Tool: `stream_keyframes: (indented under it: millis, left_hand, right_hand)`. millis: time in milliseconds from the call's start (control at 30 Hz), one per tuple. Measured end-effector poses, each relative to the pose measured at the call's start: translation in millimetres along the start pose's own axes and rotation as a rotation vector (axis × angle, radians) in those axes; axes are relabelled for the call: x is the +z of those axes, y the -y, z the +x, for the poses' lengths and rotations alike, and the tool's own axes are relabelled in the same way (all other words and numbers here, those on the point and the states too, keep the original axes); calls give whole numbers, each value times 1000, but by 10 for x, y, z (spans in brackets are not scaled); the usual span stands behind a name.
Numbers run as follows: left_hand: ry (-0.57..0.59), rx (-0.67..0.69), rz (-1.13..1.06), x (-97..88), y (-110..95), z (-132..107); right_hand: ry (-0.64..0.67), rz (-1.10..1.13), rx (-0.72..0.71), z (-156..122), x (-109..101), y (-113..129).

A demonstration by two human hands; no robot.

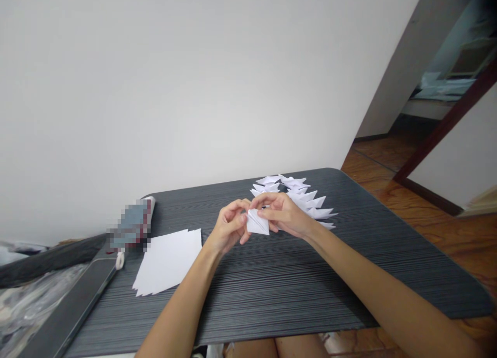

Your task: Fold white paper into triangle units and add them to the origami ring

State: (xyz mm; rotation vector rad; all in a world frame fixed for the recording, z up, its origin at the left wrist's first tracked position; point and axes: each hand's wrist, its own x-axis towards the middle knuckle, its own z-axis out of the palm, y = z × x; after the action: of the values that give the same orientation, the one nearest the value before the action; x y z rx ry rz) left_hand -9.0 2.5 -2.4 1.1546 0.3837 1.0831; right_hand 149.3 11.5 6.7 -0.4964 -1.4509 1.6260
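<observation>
A small folded piece of white paper (258,224) is held up above the table, roughly square and creased across its face. My left hand (232,223) pinches its left edge between thumb and fingers. From the other side, my right hand (282,213) grips its upper right part, thumb on the near face. Behind my hands lie several folded white paper boats (306,200), set out in overlapping rows and partly hidden by my right hand. To the left, a fanned stack of white paper sheets (169,262) rests flat.
The dark, ribbed table (272,296) stands against a pale wall. A blurred-out item (130,226) with a red edge lies at its back left corner. Clear plastic wrapping (39,301) is heaped beyond the left edge. On the right are a wooden floor and a doorway.
</observation>
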Motion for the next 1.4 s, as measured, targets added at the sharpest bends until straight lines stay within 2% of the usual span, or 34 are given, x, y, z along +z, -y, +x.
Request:
stream_keyframes:
  millis: [167, 533, 667, 800, 867, 967, 1167, 1400]
  left_hand:
    - [45, 14, 92, 1, -3, -9]
    - [-3, 56, 242, 31, 6, -16]
    - [-64, 86, 405, 20, -3, 6]
    - [-209, 86, 652, -12, -8, 43]
    - [-215, 98, 751, -33, -6, 57]
    - [-172, 185, 892, -48, -4, 61]
    - [-204, 384, 1148, -27, 7, 39]
    - [-204, 407, 1220, -41, 43, 23]
  right_hand:
    - [20, 29, -9, 0, 3, 30]
    - [43, -39, 33, -5, -16, 56]
    - [22, -173, 6, 6, -41, 84]
    - [-74, -402, -69, 30, -61, 87]
    - [-102, -493, -104, 40, -64, 66]
    - [-131, -574, -134, 56, -68, 24]
    - [-188, -643, -96, 92, -74, -36]
    - [-223, -649, -64, 103, -67, -77]
